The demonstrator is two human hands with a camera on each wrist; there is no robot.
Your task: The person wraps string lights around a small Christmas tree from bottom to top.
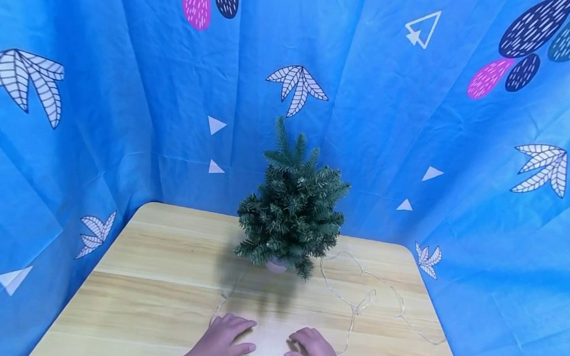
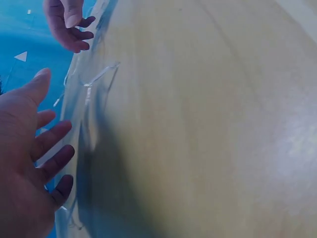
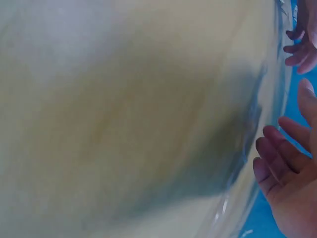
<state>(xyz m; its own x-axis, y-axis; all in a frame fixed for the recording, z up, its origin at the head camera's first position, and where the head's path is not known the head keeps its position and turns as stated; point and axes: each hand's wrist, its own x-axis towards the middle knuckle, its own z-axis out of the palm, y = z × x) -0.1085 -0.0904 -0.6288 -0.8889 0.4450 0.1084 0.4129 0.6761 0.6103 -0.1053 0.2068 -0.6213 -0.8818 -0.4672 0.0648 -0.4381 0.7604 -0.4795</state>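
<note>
A small green artificial Christmas tree [image 1: 292, 211] stands upright at the middle back of the table, with a pale base [image 1: 276, 265] showing below its branches. A thin clear cord [image 1: 353, 318], like a string of fairy lights, trails over the table on both sides of it. My left hand [image 1: 221, 342] is low at the table's front, fingers spread and relaxed, beside the cord. Across from it, my right hand [image 1: 314, 354] has loosely bent fingers, and the cord passes behind it. In both wrist views the palms face each other with nothing gripped.
The light wooden table [image 1: 159, 279] has rounded back corners. Blue patterned cloth [image 1: 378, 124] hangs close behind the tree and along both sides. Loose loops of cord lie to the right, and one end reaches the table's right edge.
</note>
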